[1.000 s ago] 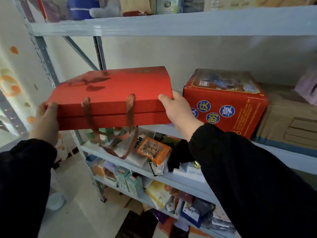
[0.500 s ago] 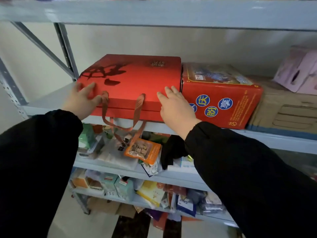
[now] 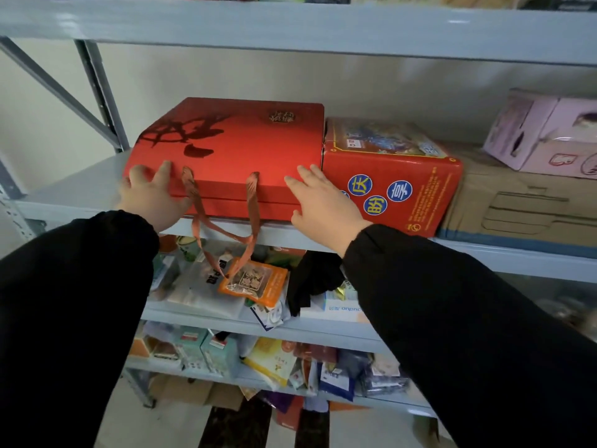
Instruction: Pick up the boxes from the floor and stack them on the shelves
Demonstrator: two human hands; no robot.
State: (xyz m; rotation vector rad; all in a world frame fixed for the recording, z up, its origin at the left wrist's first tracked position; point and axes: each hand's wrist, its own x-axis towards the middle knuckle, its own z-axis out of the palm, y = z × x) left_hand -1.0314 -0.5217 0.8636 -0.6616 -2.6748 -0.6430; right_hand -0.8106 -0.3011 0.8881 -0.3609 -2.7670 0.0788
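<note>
Resting left grip [image 3: 151, 197] and right grip [image 3: 323, 205], fingers straight, clasping nothing, against the front of the red gift box [image 3: 232, 147] lying flat on the shelf [image 3: 80, 190] touching the printed carton [image 3: 420, 169].

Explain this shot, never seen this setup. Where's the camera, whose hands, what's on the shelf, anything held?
No robot here: a person wears a wide-angle camera on the head, looking down at their own hands. The left hand and right hand press open-fingered against the front of a flat red gift box lying on the grey shelf, its ribbon handles hanging over the edge. Nothing is gripped. Right against it stands a red carton with blue circles, then a brown carton with a pink box on top.
</note>
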